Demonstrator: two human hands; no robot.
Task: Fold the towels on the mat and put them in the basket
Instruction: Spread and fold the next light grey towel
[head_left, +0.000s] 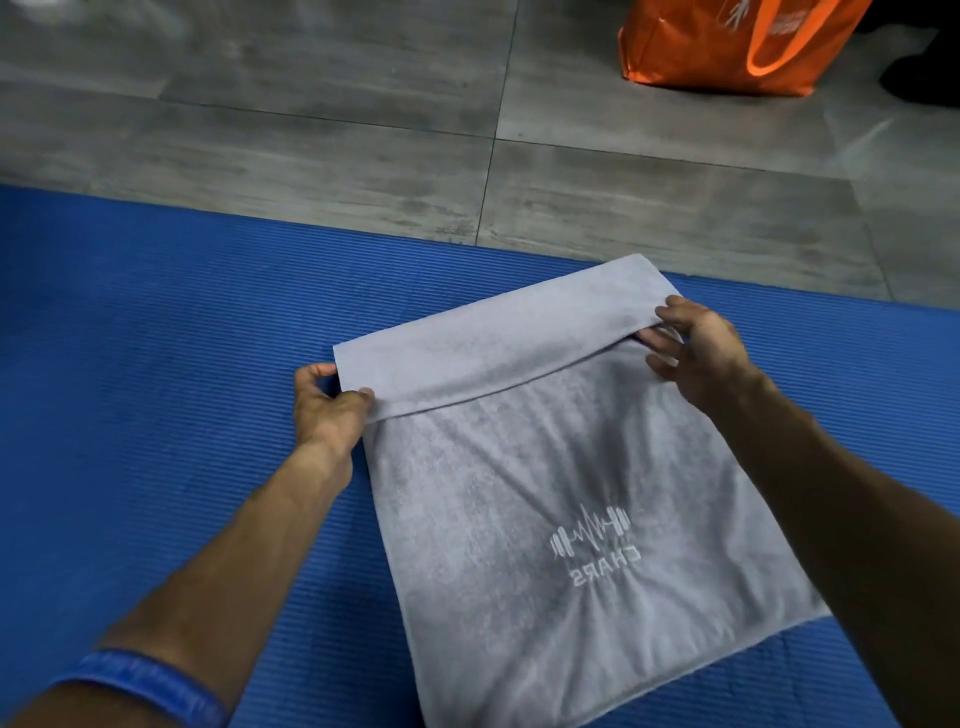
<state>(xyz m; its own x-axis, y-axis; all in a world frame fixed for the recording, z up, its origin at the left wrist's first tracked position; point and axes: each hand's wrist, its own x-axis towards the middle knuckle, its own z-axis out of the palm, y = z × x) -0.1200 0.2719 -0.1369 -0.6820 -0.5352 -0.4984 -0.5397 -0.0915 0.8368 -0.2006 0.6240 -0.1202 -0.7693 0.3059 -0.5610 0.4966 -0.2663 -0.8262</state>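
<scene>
Wristband (150, 686): one, blue, at 7 o'clock.
Towel (545, 493): one, grey, on one blue mat (156, 364).
Left hand (327, 405): pinches folded edge.
Right hand (701, 348): pinches same edge.
Bag (727, 47): one, orange, at 1 o'clock.

The towel (545, 467) pinched in my fingers is pale grey, with a white barbell-and-pulse logo and white lettering on the part nearer me than my fingertips. Under my hands the mat (156, 364) is bright blue with fine ribbing. Beyond my fingers the floor (311, 130) is mottled grey tile, the bag (727, 47) orange. The band (150, 686) is blue.
</scene>
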